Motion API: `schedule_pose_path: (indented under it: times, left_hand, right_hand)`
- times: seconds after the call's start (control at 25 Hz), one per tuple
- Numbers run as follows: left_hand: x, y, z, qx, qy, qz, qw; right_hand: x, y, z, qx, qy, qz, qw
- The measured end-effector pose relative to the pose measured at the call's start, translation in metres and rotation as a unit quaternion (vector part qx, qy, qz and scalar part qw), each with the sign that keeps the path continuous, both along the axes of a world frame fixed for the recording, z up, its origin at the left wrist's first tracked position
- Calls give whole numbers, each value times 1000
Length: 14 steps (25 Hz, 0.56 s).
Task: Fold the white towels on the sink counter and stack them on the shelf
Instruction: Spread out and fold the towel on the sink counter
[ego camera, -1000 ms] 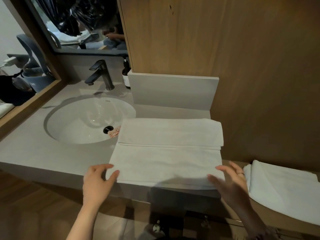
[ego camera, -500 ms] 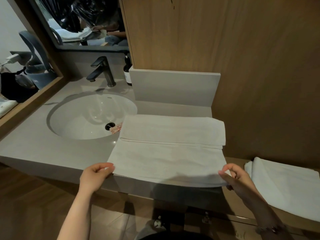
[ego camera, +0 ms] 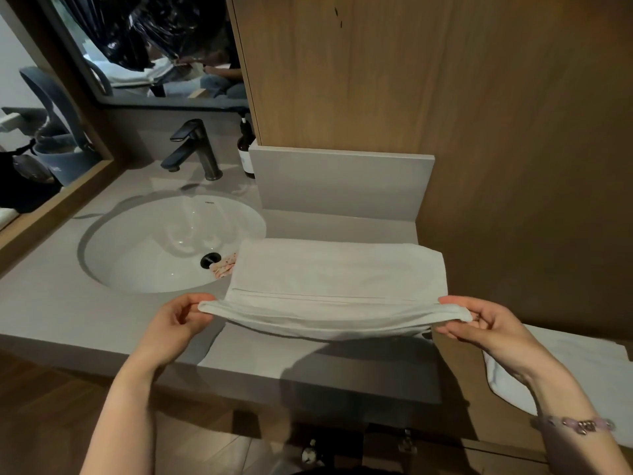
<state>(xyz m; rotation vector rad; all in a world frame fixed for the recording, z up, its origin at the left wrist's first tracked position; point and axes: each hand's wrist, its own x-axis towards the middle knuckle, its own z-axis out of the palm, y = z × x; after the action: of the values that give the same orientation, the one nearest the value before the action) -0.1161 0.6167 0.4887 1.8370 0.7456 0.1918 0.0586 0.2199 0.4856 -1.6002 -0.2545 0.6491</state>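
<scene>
Your left hand [ego camera: 171,320] and right hand [ego camera: 479,323] each pinch a near corner of the white towel [ego camera: 335,272] (lifted off the counter [ego camera: 51,303]).

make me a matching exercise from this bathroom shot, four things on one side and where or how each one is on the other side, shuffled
Things:
1. counter towel
2. faucet
3. brown bottle
4. second towel

Places or states:
A. black, spout pointing at the basin
B. near edge pinched by the left hand and right hand
C. lying on the lower shelf at right
D. standing beside the wooden panel

Pairs: 1-B, 2-A, 3-D, 4-C
</scene>
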Motion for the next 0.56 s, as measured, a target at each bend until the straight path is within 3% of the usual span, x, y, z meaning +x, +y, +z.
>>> schedule_pose_path:
  times: [0.24, 0.44, 0.56]
  left_hand:
    - [37, 12, 5, 119, -48, 23, 991]
    - [74, 12, -6, 66, -47, 11, 997]
    - [94, 9, -12, 70, -21, 10, 997]
  right_hand:
    - [39, 20, -1, -167, -213, -80, 960]
    - [60, 32, -7, -168, -180, -52, 968]
    - [67, 41, -15, -219, -175, -55, 958]
